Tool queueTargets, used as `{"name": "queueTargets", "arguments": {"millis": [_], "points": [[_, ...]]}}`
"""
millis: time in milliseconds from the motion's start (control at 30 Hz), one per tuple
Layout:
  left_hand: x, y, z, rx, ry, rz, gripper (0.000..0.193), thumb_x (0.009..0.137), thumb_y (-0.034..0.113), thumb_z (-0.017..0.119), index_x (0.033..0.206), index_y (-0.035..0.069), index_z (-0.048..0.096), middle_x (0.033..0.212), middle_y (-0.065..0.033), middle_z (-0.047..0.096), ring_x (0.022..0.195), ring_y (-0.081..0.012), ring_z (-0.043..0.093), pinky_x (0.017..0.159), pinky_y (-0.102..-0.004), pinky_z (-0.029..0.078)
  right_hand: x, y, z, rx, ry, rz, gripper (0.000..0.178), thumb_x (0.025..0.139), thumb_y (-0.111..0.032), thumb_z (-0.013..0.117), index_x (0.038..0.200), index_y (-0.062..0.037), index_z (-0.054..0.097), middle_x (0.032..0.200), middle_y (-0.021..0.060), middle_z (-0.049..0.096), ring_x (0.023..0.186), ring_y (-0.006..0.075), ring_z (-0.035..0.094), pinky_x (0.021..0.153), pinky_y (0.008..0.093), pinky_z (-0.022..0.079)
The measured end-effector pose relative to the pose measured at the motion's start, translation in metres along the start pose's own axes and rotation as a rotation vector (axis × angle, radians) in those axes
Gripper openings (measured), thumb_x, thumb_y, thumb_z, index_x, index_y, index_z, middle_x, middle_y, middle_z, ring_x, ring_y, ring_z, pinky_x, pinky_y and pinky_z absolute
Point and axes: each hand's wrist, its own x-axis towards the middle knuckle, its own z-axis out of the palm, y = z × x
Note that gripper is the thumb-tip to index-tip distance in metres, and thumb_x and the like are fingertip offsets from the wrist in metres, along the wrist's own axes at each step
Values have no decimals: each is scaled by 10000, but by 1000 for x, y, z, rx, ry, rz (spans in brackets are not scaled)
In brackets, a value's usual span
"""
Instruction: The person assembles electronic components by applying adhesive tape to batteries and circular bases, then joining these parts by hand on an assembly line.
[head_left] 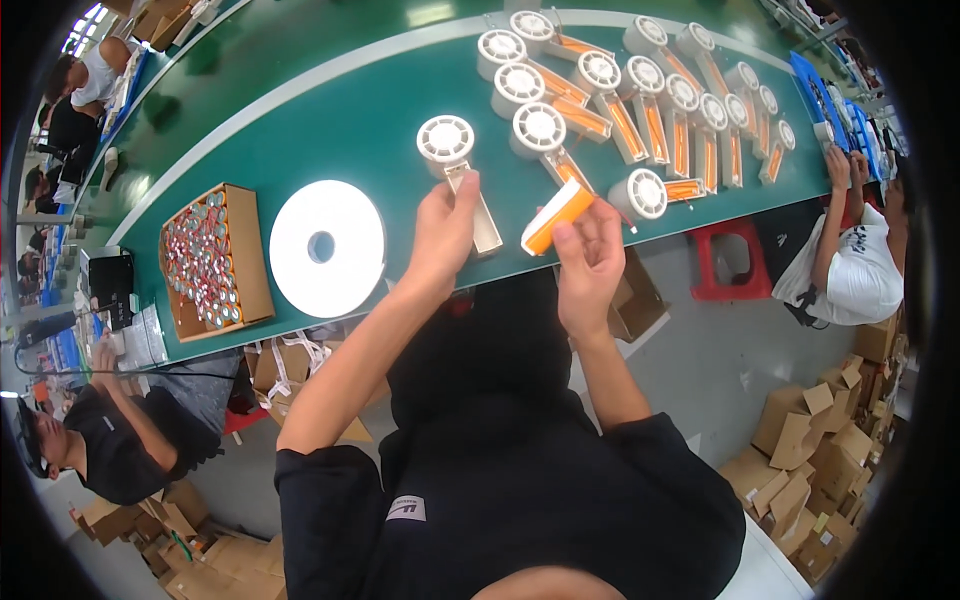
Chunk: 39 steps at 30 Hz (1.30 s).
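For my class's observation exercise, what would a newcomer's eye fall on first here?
Probably the large white roll flat on the green table, toward the left. Next, white fan housings clustered at upper right, many with orange-filled handles. Near the middle, the left hand holds another fan housing, the right hand an orange-and-white battery.

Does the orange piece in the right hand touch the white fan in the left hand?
No, a gap shows between the orange piece in the right hand and the white fan in the left hand.
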Motion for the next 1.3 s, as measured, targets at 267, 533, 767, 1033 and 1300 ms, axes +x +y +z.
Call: {"name": "queueTargets", "arguments": {"millis": [267,533,767,1033,1300], "points": [[-37,-3,-3,-24,-4,-44,612,993,279,559,1381,-107,284,1114,-178,616,885,-189,662,654,-315,579,-17,5,-13,-5,-90,36,399,954,-28,568,1310,64,414,1215,160,598,1101,208,603,955,320,472],[-48,28,-12,570,-65,-98,645,912,306,654,1293,-100,327,781,-148,657,703,-226,677,517,-336,532,-16,6,-15,-47,-128,38,375,950,-19,567,1291,57,430,1194,148,603,1093,200,606,941,315,479],[-27,1,-40,750,234,586,701,784,260,801,1267,-56,404,1014,-202,564,970,-320,567,838,-396,481,-7,-8,-10,-102,-153,9,531,911,-24,646,1369,42,386,1039,113,632,939,129,625,835,258,500],[24,-8,-44,417,-41,755,477,904,222,673,1302,-2,537,1249,-202,578,1122,-323,577,961,-356,454,9,-12,-3,-287,-308,-50,475,854,9,706,1281,-36,502,996,108,638,871,135,657,801,259,530],[25,-21,-25,520,126,871,406,953,200,602,1301,5,526,1183,-141,558,1103,-227,532,878,-307,468,23,-15,2,-769,-482,-276,426,818,-33,749,1219,-33,604,1030,99,668,790,150,632,711,275,528]]}}
